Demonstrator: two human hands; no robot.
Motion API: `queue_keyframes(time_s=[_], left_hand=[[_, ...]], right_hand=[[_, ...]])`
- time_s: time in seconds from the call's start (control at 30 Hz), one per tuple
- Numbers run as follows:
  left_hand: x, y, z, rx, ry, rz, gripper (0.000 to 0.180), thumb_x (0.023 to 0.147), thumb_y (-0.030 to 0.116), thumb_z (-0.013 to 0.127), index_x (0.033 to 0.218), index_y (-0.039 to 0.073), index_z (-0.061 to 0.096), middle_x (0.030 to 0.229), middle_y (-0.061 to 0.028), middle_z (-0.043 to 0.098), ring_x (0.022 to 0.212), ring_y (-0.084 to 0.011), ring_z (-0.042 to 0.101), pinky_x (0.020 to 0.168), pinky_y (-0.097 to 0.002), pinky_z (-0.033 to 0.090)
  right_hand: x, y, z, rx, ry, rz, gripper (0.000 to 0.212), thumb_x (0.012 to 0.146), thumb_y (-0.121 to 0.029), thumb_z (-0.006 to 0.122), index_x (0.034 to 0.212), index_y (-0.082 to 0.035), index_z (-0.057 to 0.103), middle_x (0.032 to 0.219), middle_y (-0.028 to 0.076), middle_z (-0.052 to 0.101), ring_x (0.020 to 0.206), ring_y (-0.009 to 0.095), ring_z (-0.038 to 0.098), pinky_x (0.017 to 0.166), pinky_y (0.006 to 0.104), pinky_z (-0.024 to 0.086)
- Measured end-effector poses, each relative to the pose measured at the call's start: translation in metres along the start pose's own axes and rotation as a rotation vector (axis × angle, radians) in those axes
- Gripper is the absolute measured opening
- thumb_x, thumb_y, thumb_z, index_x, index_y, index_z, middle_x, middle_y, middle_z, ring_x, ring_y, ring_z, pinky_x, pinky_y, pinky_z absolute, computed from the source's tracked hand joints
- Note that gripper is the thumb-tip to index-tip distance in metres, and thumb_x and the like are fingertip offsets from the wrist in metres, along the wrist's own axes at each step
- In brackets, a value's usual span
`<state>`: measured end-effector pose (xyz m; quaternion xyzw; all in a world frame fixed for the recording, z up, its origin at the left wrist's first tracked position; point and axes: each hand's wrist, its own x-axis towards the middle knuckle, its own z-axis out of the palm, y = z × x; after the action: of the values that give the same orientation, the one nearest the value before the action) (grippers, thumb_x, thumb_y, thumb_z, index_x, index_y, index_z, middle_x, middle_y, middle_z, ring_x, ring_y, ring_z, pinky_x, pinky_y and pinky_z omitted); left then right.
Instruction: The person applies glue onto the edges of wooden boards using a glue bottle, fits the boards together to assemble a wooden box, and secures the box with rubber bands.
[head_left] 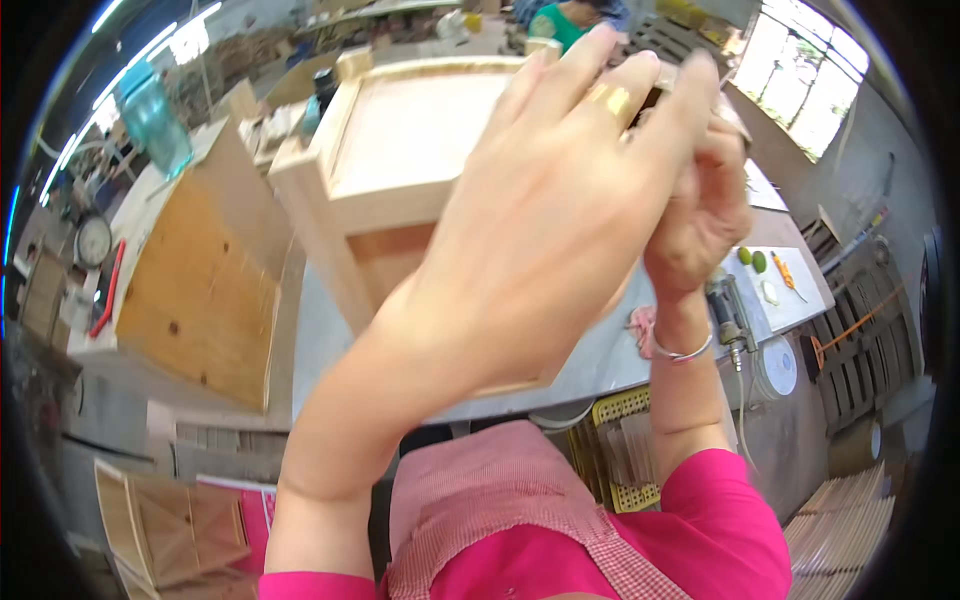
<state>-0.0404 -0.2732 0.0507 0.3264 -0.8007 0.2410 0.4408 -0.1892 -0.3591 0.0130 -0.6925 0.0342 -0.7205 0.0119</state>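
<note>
My left hand (pixel 560 190) reaches up across the middle of the view, back turned up, fingers stretched and slightly apart, a gold ring on one. It blocks part of a pale wooden frame piece (pixel 400 205) with a recessed panel, standing on the table. Just right of it, my right hand (pixel 705 205) is raised with curled fingers, a bangle on its wrist. A pale edge shows at its fingertips, but what it holds is mostly hidden behind the left hand. Both hands are close together at the frame's far right corner and somewhat blurred.
On the table (pixel 460 408) at right are an air tool (pixel 728 310) with a hose, a pink cloth (pixel 642 325), green fruits (pixel 752 260) and an orange-handled tool (pixel 785 268). At left stands a wooden box (pixel 200 290) near a blue bottle (pixel 155 120). A yellow crate (pixel 625 405) sits below.
</note>
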Motion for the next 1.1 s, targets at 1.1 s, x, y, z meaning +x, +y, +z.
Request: queue_keyframes(time_s=[1.1], left_hand=[[-0.251, -0.158, 0.023, -0.876, 0.196, -1.535, 0.03, 0.09, 0.036, 0.065, 0.072, 0.012, 0.061, 0.061, 0.004, 0.048, 0.055, -0.0061, 0.042, 0.05, -0.0243, 0.031]], right_hand=[[0.004, 0.011, 0.019, -0.266, 0.215, 0.076, 0.023, 0.087, 0.003, 0.064, 0.067, -0.004, 0.053, 0.067, 0.001, 0.055, 0.063, 0.009, 0.048, 0.062, 0.0266, 0.045]])
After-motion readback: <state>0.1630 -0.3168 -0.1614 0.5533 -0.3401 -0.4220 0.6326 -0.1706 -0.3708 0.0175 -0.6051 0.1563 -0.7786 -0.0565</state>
